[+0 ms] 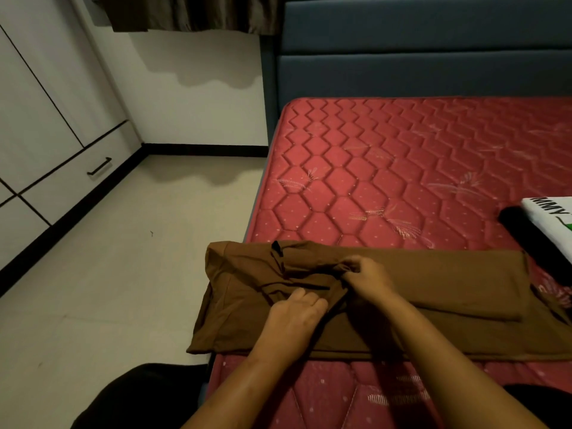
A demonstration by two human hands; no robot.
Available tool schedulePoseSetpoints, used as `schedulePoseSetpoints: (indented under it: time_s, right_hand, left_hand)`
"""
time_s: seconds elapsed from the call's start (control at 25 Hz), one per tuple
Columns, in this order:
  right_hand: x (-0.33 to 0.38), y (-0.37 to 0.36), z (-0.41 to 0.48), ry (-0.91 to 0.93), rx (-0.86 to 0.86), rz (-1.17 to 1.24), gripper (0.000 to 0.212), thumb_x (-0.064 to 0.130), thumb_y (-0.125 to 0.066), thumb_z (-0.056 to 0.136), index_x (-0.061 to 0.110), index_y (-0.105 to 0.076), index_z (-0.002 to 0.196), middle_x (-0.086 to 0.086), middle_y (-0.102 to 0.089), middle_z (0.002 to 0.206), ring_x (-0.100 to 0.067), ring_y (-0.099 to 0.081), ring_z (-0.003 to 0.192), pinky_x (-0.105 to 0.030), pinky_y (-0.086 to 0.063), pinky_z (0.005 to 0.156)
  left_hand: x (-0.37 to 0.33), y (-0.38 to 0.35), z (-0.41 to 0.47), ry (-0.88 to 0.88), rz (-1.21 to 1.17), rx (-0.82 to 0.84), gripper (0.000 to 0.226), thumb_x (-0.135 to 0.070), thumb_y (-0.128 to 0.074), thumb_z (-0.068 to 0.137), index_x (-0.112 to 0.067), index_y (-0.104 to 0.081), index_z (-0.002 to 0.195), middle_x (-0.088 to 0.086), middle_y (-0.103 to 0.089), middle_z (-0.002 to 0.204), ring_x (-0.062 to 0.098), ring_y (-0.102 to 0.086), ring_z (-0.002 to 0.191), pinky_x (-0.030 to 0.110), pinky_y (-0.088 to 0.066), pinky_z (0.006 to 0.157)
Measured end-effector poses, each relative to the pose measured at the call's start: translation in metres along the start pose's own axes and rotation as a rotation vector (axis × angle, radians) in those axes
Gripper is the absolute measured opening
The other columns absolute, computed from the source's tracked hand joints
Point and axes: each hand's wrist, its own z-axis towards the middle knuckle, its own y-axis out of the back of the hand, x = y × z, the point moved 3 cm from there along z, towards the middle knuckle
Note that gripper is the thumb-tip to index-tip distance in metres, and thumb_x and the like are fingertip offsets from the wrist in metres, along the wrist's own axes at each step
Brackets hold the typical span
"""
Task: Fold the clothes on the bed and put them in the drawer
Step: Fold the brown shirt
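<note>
Both hands pinch the brown garment (433,283) — the left hand (294,317) on a folded edge near its middle, the right hand (370,275) on a bunched fold just beyond. It lies across the red mattress (387,168) at the near edge, its left end overhanging the floor (130,274) — the drawer (74,181) sits closed, well apart.

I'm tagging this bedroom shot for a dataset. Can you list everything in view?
brown garment: one, brown, across the mattress's near edge, left end overhanging
mattress: one, red quilted, on the bed
headboard: one, blue, behind the mattress
white garment: one, white with print, mattress's right edge
black garment: one, black, against the white garment
drawer: one, white with black handle, cabinet at left
curtain: one, dark brown, top
floor: beige, left of the bed
left hand: grips the brown garment
right hand: pinches a fold of it
</note>
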Motion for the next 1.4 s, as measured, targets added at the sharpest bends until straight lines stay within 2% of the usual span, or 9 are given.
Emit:
schedulePoseSetpoints:
  time_s: [0.28, 0.44, 0.68, 0.8, 0.88, 1.0, 1.08, 1.16, 1.4]
  right_hand:
    - [0.001, 0.045, -0.022, -0.141, -0.812, 1.047, 0.036, -0.003, -0.039, 0.087, 0.029, -0.053, 0.094, -0.002, -0.056, 0.087, -0.017, -0.052, 0.072, -0.032, -0.042, 0.065]
    - [-0.060, 0.043, -0.024, -0.730, -0.671, 1.549, 0.041, 0.029, -0.027, 0.097, 0.019, -0.054, 0.125, -0.009, -0.060, 0.116, -0.030, -0.062, 0.088, -0.045, -0.054, 0.060]
    - [-0.079, 0.096, -0.029, -0.467, -0.624, 1.856, 0.083, 0.079, -0.018, 0.084, 0.024, -0.053, 0.136, -0.008, -0.054, 0.137, -0.032, -0.052, 0.122, -0.059, -0.036, 0.106]
    - [-0.073, 0.106, -0.037, -0.532, -0.452, 1.759, 0.084, 0.079, -0.036, 0.081, 0.017, -0.052, 0.135, -0.013, -0.055, 0.129, -0.035, -0.054, 0.117, -0.060, -0.036, 0.104]
    - [-0.066, 0.117, -0.044, -0.547, -0.291, 1.637, 0.042, 0.045, -0.055, 0.092, 0.007, -0.063, 0.108, -0.017, -0.065, 0.107, -0.033, -0.065, 0.092, -0.050, -0.051, 0.090]
    - [-0.070, 0.152, -0.049, -0.390, -0.221, 1.605, 0.012, -0.008, -0.062, 0.071, 0.004, -0.062, 0.072, -0.012, -0.069, 0.066, -0.024, -0.069, 0.057, -0.034, -0.058, 0.052]
    - [-0.079, 0.173, -0.048, -0.196, -0.180, 1.588, 0.032, -0.014, -0.067, 0.049, 0.008, -0.063, 0.073, -0.008, -0.070, 0.069, -0.021, -0.070, 0.062, -0.035, -0.060, 0.057]
    - [-0.096, 0.172, -0.049, -0.218, -0.099, 1.223, 0.035, -0.019, -0.049, 0.070, 0.014, -0.057, 0.079, -0.004, -0.071, 0.080, -0.018, -0.068, 0.066, -0.035, -0.056, 0.059]
    - [-0.170, 0.190, -0.023, -0.531, -0.501, 0.228, 0.018, 0.003, -0.052, 0.088, 0.005, -0.070, 0.092, -0.018, -0.066, 0.110, -0.037, -0.061, 0.099, -0.037, -0.048, 0.085]
  left_hand:
    - [0.006, 0.014, 0.008, 0.325, 0.012, -0.126, 0.049, 0.001, -0.078, 0.053, -0.017, -0.050, 0.089, -0.002, -0.053, 0.070, 0.014, -0.055, 0.050, 0.023, -0.035, 0.032]
    - [0.002, 0.012, -0.001, 0.332, 0.034, -0.111, 0.058, 0.002, -0.081, 0.056, -0.013, -0.046, 0.099, 0.001, -0.053, 0.067, 0.011, -0.047, 0.033, 0.020, -0.032, 0.027]
    - [-0.015, 0.008, -0.010, 0.245, 0.110, 0.038, 0.070, -0.003, -0.089, 0.041, -0.015, -0.047, 0.096, 0.004, -0.054, 0.069, 0.013, -0.040, 0.026, 0.015, -0.021, 0.029]
    - [-0.026, -0.002, -0.015, 0.220, 0.148, 0.115, 0.070, -0.009, -0.092, 0.033, -0.021, -0.062, 0.096, 0.011, -0.061, 0.083, 0.016, -0.038, 0.026, 0.016, -0.024, 0.029]
    - [-0.027, -0.007, -0.017, 0.218, 0.157, 0.170, 0.075, -0.012, -0.093, 0.038, -0.033, -0.068, 0.106, 0.016, -0.064, 0.101, 0.017, -0.041, 0.031, 0.020, -0.031, 0.029]
    - [-0.028, -0.003, -0.019, 0.291, 0.198, 0.325, 0.084, -0.014, -0.062, 0.084, -0.056, -0.018, 0.143, 0.016, -0.031, 0.152, 0.020, -0.057, 0.063, 0.028, -0.044, 0.048]
    - [-0.033, 0.000, -0.019, 0.274, 0.255, 0.412, 0.083, -0.010, -0.041, 0.095, -0.057, 0.008, 0.143, 0.013, 0.004, 0.160, 0.023, -0.058, 0.084, 0.029, -0.042, 0.061]
    - [-0.038, 0.005, -0.015, 0.286, 0.255, 0.504, 0.078, -0.012, -0.035, 0.098, -0.058, 0.009, 0.142, 0.013, 0.014, 0.160, 0.024, -0.059, 0.094, 0.030, -0.041, 0.066]
    - [-0.048, 0.036, 0.028, 0.391, 0.259, 0.738, 0.041, -0.026, -0.045, 0.094, -0.025, -0.051, 0.134, 0.008, -0.050, 0.139, 0.026, -0.055, 0.119, 0.035, -0.044, 0.092]
